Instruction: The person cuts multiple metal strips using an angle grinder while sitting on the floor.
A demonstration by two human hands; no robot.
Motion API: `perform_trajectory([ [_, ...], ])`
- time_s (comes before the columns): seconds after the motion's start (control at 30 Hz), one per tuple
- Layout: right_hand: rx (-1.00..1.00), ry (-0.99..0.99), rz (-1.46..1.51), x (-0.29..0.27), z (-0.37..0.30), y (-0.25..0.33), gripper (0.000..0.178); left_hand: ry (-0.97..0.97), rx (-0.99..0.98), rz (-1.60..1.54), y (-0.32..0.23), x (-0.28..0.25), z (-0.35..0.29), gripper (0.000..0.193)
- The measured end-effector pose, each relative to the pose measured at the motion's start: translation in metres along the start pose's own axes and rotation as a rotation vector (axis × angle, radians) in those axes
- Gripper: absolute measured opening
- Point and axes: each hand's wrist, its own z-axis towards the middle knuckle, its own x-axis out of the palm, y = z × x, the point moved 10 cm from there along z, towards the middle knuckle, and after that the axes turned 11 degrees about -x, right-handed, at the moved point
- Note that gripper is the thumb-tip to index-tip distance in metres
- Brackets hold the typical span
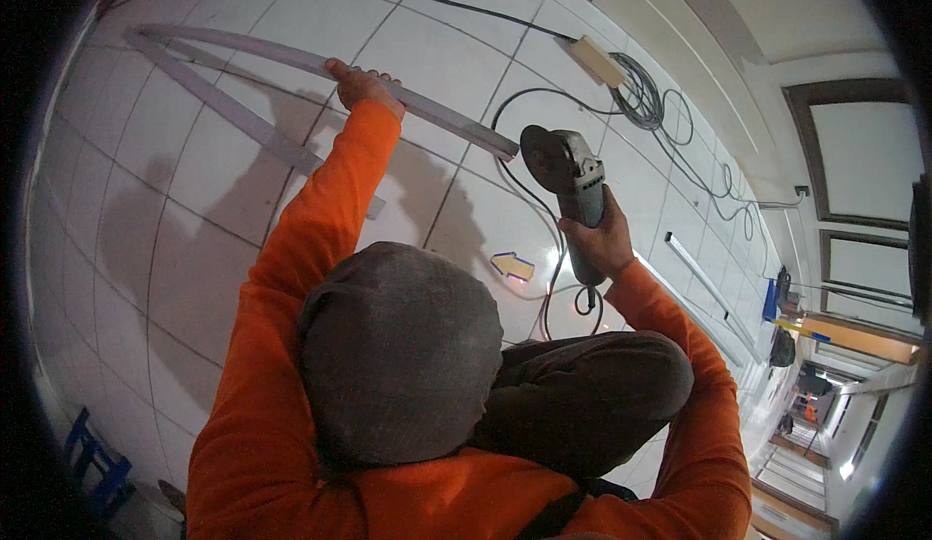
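Note:
My left hand [367, 87] is closed around a long pale metal bar [451, 123], fingers wrapped over its upper edge. At the far left that bar meets a second bar [233, 111], which angles back toward me and is partly hidden behind my left forearm. In my right hand [600, 241] is an angle grinder [580, 183], gripped around its body. Its round dark disc [546, 158] stands at the free right end of the bar; whether they touch I cannot tell. The grinder's cord [549, 292] loops from its rear end. Both my arms wear orange sleeves.
A beige power strip [597, 61] lies beside a coil of dark cable [638, 93] on the white tiled floor [408, 16]. Right of me lie metal bars [707, 278]. A yellow arrow sticker [512, 266] marks the floor before my knees [403, 351]. Something blue [97, 462] stands lower left.

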Motion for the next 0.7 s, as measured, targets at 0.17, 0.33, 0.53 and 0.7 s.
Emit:
perform_trajectory([
  [0.17,-0.053,0.053,0.343,0.003,0.004,0.010,0.069,0.040,0.061,0.056,-0.027,-0.007,0.022,0.069],
  [0.33,-0.091,0.335,0.157,0.019,0.017,0.025,0.069,0.180,0.010,0.095,-0.044,0.001,0.021,0.062],
  [0.53,-0.133,0.478,0.087,0.051,0.024,0.052,0.070,0.223,-0.002,0.106,-0.054,0.004,0.020,0.059],
  [0.7,-0.168,0.518,0.053,0.059,0.027,0.058,0.072,0.133,0.029,0.147,-0.058,-0.007,0.014,0.056],
])
